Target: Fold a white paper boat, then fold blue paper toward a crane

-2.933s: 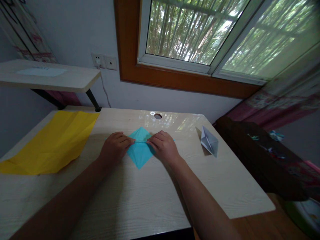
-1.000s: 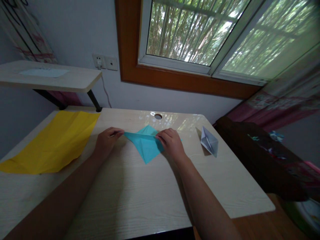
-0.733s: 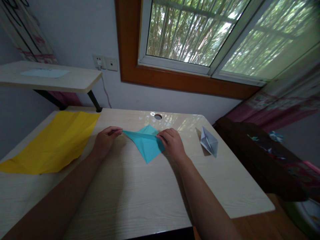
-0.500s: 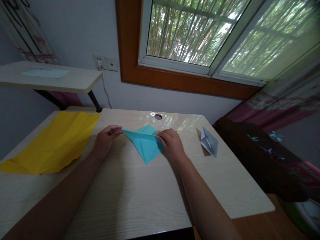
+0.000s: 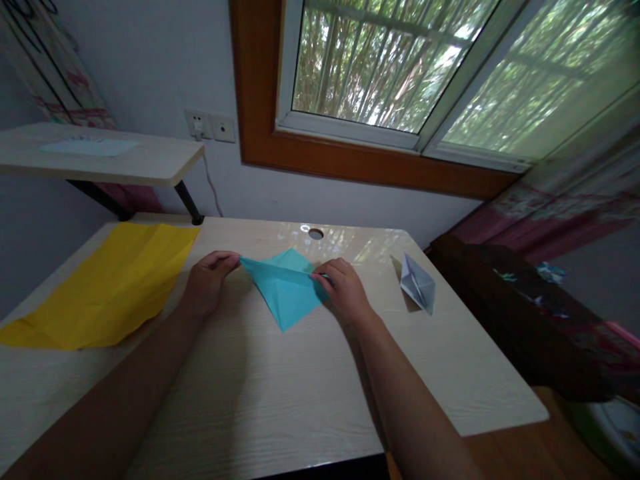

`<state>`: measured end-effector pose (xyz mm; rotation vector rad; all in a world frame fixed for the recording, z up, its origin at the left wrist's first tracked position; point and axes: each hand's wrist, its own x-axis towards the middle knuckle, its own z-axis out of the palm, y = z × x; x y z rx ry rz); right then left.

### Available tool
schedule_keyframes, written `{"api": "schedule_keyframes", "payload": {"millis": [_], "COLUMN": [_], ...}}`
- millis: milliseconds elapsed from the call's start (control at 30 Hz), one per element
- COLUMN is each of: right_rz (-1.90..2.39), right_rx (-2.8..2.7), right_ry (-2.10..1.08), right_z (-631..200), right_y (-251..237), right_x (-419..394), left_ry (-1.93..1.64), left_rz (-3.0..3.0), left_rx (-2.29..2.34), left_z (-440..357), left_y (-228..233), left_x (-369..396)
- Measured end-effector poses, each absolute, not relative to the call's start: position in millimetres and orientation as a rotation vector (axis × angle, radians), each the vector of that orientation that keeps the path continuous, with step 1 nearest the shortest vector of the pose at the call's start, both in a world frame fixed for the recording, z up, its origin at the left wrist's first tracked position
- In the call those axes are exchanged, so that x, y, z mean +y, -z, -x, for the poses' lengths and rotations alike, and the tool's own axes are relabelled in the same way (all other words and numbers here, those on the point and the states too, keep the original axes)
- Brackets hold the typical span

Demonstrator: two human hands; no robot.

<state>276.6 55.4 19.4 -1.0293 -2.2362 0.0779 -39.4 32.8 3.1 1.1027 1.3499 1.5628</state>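
A turquoise sheet of folded paper (image 5: 287,293) is held by its two side corners, just over the table. My left hand (image 5: 210,280) pinches its left corner between thumb and fingers. At the opposite corner, my right hand (image 5: 343,287) is closed on the paper. A raised crease runs straight between the two hands. One pointed flap hangs toward me, and another point sticks out beyond the crease. To the right of my right hand stands a folded white paper piece (image 5: 418,285), creased and partly opened out.
A large yellow paper sheet (image 5: 110,287) lies at the table's left. Behind it rises a shelf (image 5: 170,170) on black legs. The pale wooden table (image 5: 300,400) has a round cable hole (image 5: 316,234) near its back edge, below the window.
The turquoise paper's near point has shifted slightly left and toward me, and its front flap looks more spread. My left hand has moved a little left; both hands keep their hold.
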Motion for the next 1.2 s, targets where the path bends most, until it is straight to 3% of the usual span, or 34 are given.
{"api": "schedule_keyframes", "payload": {"millis": [400, 733, 1000, 1200], "right_rz": [1.055, 1.034, 1.002, 0.980], "right_rx": [-2.202, -2.074, -1.943, -1.841], "right_ry": [-0.306, -1.166, -0.727, -1.174], "right_z": [-281, -268, -270, -269], "right_y": [-14, -17, -7, -3], "right_x": [60, 41, 58, 55], "left_ry": [-1.662, -1.532, -1.391, -1.416], "left_rz": [-0.978, -0.914, -0.849, -0.781], "left_rx": [1.112, 1.077, 0.883, 0.759], "left_z": [43, 36, 33, 34], "left_y": [-1, -3, -12, -17], "left_x": [37, 33, 25, 24]}}
